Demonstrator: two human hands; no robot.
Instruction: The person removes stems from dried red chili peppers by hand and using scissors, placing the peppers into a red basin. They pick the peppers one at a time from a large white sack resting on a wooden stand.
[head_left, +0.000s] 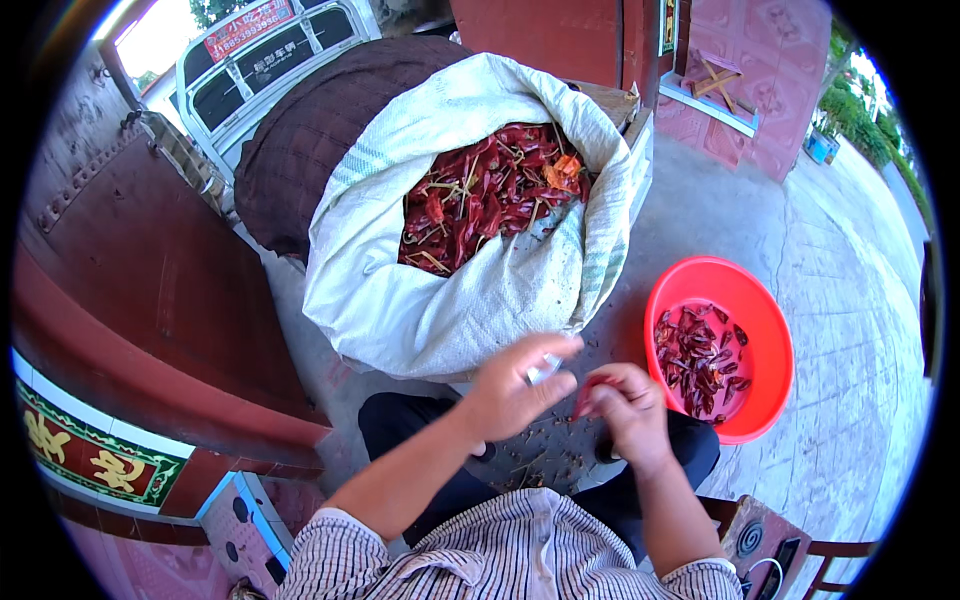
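My right hand (632, 411) grips a dried red chili pepper (587, 397) between thumb and fingers, left of a red plastic basin (772, 360). My left hand (517, 386) is slightly blurred, just left of that pepper, with thumb and forefinger apart. A small pale, shiny patch shows between them; whether it is a held thing cannot be made out. Before me stands a white woven sack (450, 322), its mouth rolled back around many dried red chilies (487, 187) with stems. Darker dried chili pods (701, 360) lie in the basin.
Stem scraps (536, 454) litter the ground between my legs. A dark cloth-covered bulk (315, 142) sits behind the sack, near a white vehicle (277, 67). A dark red metal door (165, 262) stands left. A small stool or bench (757, 532) is at lower right.
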